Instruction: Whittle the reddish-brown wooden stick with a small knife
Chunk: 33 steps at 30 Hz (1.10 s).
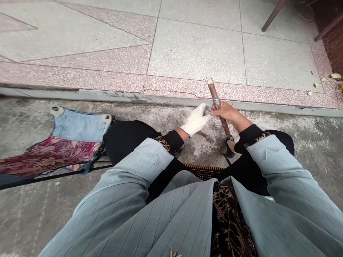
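My right hand (224, 112), bare, is closed around a long reddish-brown wooden handle (219, 103) held nearly upright, with a silver metal ring (216, 101) near its pale upper end. Its lower end reaches a dark metal piece (229, 151) low down by my right knee; what that piece is, I cannot tell. My left hand (196, 119), in a white knit glove, has its fingertips against my right hand beside the handle. Below the glove, a short wooden tool (205, 136) lies partly hidden.
I am seated with pale pinstriped sleeves and dark trousers in view. A folding seat of denim and floral fabric (77, 125) stands at left on rough concrete (166, 117). Ahead rises a low step edge (171, 99) to terrazzo paving (198, 46), with dark wooden legs (273, 14) at top right.
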### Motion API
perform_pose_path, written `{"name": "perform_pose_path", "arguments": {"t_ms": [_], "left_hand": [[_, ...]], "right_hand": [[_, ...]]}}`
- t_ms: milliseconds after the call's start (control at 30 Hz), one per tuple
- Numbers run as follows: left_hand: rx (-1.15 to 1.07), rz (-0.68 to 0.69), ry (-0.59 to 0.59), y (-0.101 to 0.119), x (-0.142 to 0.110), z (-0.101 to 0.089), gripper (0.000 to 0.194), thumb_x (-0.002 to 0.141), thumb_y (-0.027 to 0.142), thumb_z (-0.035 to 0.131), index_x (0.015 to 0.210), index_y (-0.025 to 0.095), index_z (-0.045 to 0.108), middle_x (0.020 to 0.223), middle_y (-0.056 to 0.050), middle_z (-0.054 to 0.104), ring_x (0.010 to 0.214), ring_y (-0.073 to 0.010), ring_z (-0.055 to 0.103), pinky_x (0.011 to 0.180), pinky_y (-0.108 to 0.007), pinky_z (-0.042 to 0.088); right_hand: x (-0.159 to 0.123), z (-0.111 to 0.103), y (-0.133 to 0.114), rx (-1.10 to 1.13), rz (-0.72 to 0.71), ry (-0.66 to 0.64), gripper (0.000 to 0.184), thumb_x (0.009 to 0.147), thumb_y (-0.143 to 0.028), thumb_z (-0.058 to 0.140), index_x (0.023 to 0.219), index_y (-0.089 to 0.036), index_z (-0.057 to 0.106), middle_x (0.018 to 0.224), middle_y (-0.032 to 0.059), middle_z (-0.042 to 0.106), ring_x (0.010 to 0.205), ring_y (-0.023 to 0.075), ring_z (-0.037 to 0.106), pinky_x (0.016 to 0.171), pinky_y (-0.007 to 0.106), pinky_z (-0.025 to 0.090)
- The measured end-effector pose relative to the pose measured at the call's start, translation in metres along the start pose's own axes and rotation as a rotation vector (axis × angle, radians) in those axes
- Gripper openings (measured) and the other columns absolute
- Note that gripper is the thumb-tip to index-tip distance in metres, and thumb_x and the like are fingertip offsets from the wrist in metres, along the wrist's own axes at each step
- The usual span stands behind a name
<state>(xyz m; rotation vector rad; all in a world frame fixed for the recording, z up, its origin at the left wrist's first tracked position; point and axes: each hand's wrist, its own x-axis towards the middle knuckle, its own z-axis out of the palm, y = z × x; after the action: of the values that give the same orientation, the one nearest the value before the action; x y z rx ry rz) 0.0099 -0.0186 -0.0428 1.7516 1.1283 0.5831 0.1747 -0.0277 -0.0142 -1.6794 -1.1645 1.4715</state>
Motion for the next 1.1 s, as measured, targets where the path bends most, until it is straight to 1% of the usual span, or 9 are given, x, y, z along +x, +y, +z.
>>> {"name": "perform_pose_path", "arguments": {"t_ms": [67,167,267,333,467,667,800,933,1100], "left_hand": [[-0.128,-0.037,-0.023,-0.002,0.000,0.001,0.023,0.074,0.018,0.058,0.097,0.020,0.054,0.083,0.002,0.059,0.067,-0.0119,0.057,0.063,-0.025,0.046],[-0.446,-0.112,-0.065,-0.007,0.003,0.004,0.027,0.072,0.018,0.058,0.098,0.020,0.051,0.078,0.003,0.057,0.059,-0.0099,0.058,0.058,-0.024,0.048],[-0.782,-0.172,-0.044,-0.009,0.007,0.003,0.025,0.076,0.026,0.059,0.098,0.019,0.049,0.074,0.004,0.056,0.054,-0.0093,0.058,0.056,-0.025,0.050],[-0.886,-0.188,-0.032,-0.008,0.008,0.001,0.026,0.078,0.030,0.062,0.096,0.019,0.049,0.075,0.003,0.056,0.051,-0.0087,0.058,0.054,-0.025,0.050],[-0.886,-0.218,-0.148,-0.005,0.007,-0.004,0.028,0.074,0.027,0.070,0.094,0.016,0.052,0.070,0.005,0.055,0.047,-0.0075,0.054,0.054,-0.027,0.051],[-0.919,-0.248,-0.330,-0.004,0.003,-0.008,0.029,0.068,0.018,0.073,0.091,0.014,0.057,0.071,0.005,0.055,0.050,-0.0064,0.054,0.065,-0.032,0.057],[-0.922,-0.238,-0.320,-0.003,0.004,-0.012,0.023,0.071,0.019,0.068,0.092,0.013,0.059,0.063,0.006,0.051,0.048,-0.0063,0.050,0.063,-0.032,0.058],[-0.898,-0.248,-0.275,-0.005,0.007,-0.013,0.019,0.074,0.020,0.062,0.091,0.013,0.060,0.063,0.004,0.051,0.045,-0.0063,0.047,0.056,-0.028,0.055],[-0.785,-0.193,-0.291,-0.007,0.007,-0.011,0.027,0.071,0.015,0.062,0.098,0.014,0.063,0.067,0.003,0.054,0.047,-0.0048,0.045,0.054,-0.023,0.051]], "right_hand": [[0.000,-0.002,-0.002,-0.117,-0.008,-0.001,0.026,0.068,-0.003,0.067,0.081,-0.019,0.050,0.069,-0.0054,0.058,0.055,0.0080,0.047,0.050,0.022,0.037],[-0.001,-0.006,-0.008,-0.326,-0.008,0.002,0.025,0.070,-0.006,0.067,0.081,-0.019,0.049,0.067,-0.0057,0.054,0.059,0.0094,0.046,0.055,0.023,0.036],[-0.002,-0.010,-0.011,-0.550,-0.003,0.043,0.024,0.071,-0.007,0.067,0.077,-0.020,0.047,0.063,-0.0059,0.048,0.061,0.0109,0.044,0.058,0.025,0.034],[-0.001,-0.012,-0.011,-0.576,-0.005,0.044,0.024,0.072,-0.007,0.066,0.078,-0.020,0.047,0.065,-0.0050,0.049,0.063,0.0117,0.046,0.059,0.025,0.034],[-0.002,-0.013,-0.012,-0.324,-0.010,-0.047,0.026,0.075,-0.004,0.063,0.086,-0.020,0.046,0.077,-0.0019,0.058,0.063,0.0124,0.055,0.056,0.025,0.040],[-0.009,-0.020,-0.019,-0.071,0.026,-0.150,0.029,0.071,0.001,0.062,0.087,-0.019,0.048,0.076,-0.0026,0.061,0.057,0.0088,0.051,0.050,0.022,0.039],[-0.010,-0.029,-0.019,-0.071,0.049,-0.239,0.039,0.063,0.005,0.059,0.093,-0.019,0.054,0.071,-0.0057,0.059,0.049,0.0068,0.044,0.045,0.021,0.035],[-0.009,-0.037,-0.020,-0.110,0.044,-0.290,0.041,0.062,0.005,0.059,0.095,-0.019,0.058,0.065,-0.0059,0.061,0.049,0.0077,0.044,0.047,0.021,0.033],[-0.007,-0.037,-0.020,-0.093,0.005,-0.207,0.040,0.064,0.006,0.058,0.096,-0.017,0.062,0.061,-0.0040,0.063,0.054,0.0102,0.052,0.048,0.020,0.033]]}}
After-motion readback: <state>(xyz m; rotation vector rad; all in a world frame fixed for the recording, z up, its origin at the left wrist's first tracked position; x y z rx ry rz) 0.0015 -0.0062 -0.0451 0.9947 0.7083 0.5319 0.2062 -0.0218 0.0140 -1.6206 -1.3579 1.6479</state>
